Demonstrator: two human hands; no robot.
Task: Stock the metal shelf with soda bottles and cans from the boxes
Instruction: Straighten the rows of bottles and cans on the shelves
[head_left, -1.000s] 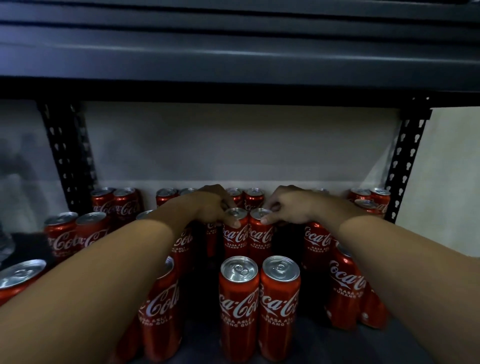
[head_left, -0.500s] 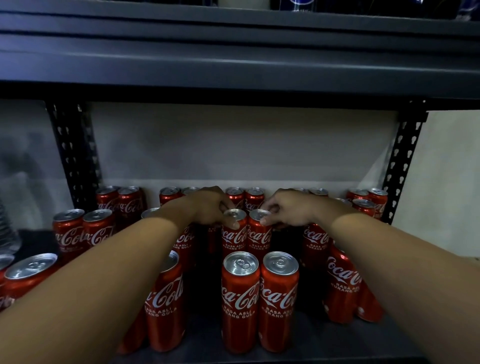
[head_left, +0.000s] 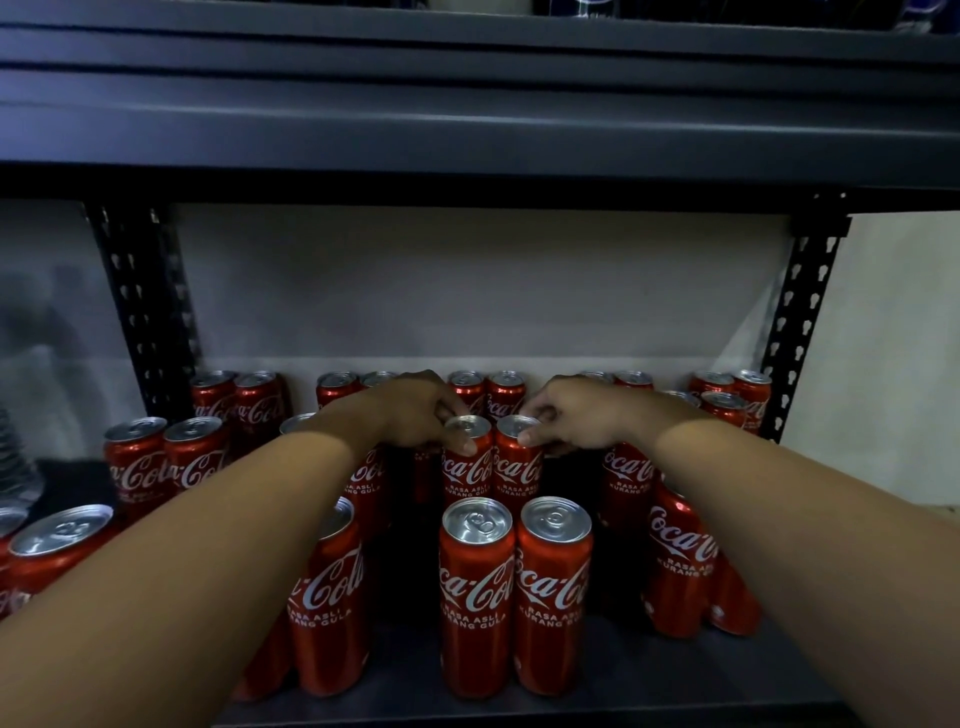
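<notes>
**Kid 1:** Two big arms reach into the metal shelf (head_left: 675, 691). It is dark grey, with black posts full of holes at the back corners.

**Kid 2:** What is on it?

**Kid 1:** Coca-Cola cans, tall and thin. They are red with white curly letters and shiny silver tops. All stand straight up, mostly in pairs.

**Kid 2:** How many?

**Kid 1:** About twenty-five that I can see. The arms hide some, so I cannot count them all.

**Kid 2:** Which are closest?

**Kid 1:** Two at the front, in the middle. The front left can (head_left: 476, 597) touches the front right can (head_left: 554, 592).

**Kid 2:** And behind those?

**Kid 1:** Two more, side by side. The left hand (head_left: 415, 410) has its fingers curled over the top of the left held can (head_left: 466, 457), with the thumb on the rim. The right hand (head_left: 571, 415) does the same to the right held can (head_left: 516, 460). Both cans stand on the shelf, touching each other.

**Kid 2:** Farther back?

**Kid 1:** A row of cans along the pale wall (head_left: 467, 291).

**Kid 2:** Anything else?

**Kid 1:** One clear plastic thing (head_left: 15, 467) at the far left edge. It is too blurry to name.
</notes>
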